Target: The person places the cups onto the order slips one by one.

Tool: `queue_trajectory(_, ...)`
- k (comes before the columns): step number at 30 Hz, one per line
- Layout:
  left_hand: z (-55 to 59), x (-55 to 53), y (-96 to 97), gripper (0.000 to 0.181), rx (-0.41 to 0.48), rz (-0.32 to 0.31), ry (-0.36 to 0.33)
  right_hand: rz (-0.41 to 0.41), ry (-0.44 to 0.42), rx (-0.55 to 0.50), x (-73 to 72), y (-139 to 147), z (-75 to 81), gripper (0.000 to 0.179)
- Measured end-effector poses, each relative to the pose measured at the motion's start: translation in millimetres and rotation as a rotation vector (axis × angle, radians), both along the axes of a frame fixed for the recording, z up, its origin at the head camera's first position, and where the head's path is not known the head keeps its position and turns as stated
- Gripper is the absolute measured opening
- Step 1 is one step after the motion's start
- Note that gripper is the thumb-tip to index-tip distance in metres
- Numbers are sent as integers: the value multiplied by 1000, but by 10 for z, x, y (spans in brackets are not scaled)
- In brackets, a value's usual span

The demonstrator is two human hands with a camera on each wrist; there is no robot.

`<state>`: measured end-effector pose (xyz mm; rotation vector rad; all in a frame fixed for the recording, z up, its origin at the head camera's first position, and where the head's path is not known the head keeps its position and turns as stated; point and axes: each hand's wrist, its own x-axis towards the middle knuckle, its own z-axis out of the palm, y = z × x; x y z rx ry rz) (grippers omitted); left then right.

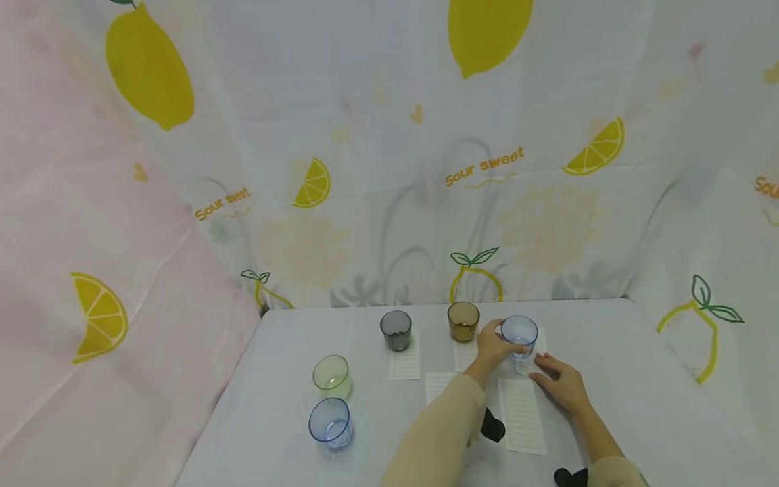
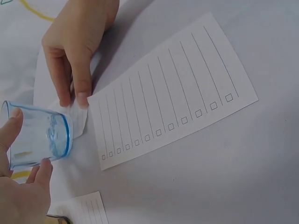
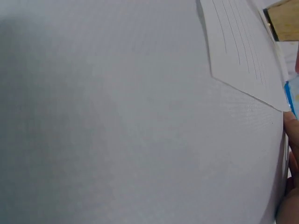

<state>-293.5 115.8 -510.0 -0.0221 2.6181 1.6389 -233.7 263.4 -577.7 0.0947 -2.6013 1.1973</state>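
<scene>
Glasses [image 1: 397, 333]: five; papers [image 1: 522, 416]: five; left hand [image 1: 494, 345] grips one blue glass [image 1: 521, 333], right hand [image 1: 562, 384] relaxed.

The glasses [image 1: 525, 335] are tinted blue, green, smoky grey and amber. White paper slips [image 1: 522, 419] bear ruled lines, and yellow lemons [image 1: 152, 71] pattern the white backdrop [image 1: 377, 101].
</scene>
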Motion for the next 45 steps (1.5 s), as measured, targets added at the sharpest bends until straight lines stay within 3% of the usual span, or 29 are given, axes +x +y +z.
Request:
queue_trajectory(7, -11, 33, 40, 65, 5, -24, 24, 1, 4, -6, 15, -20, 22, 36)
queue_trajectory(11, -2, 30, 57, 71, 56, -88, -21, -5, -17, 1, 17, -25, 36, 36)
queue_trajectory(14, -8, 36, 73, 64, 117, -110, -60, -11, -29, -2, 19, -21, 42, 36)
queue_trajectory(16, -19, 44, 89, 54, 151, -98, -70, -13, -27, -5, 20, -17, 45, 36)
queue_trajectory(20, -36, 51, 113, 39, 128, -54, -43, -14, -27, -8, 24, -10, 37, 36)
queue_trajectory(25, -32, 42, 95, 40, 80, -14, -42, -16, 0, -11, 28, -13, 31, 35)
queue_trajectory(28, -37, 33, 73, 45, 136, -26, -80, -15, 20, -19, 26, -19, 36, 34)
queue_trajectory(36, -55, 1, 40, 52, 435, -138, -168, -16, 23, -12, 14, -31, 42, 34)
queue_trajectory(41, -43, -5, -24, 56, 457, -264, -221, -9, -3, -18, 20, -39, 47, 35)
queue_trajectory(45, -103, -65, -56, 56, 418, -319, -249, -10, -11, -20, 33, -35, 59, 35)
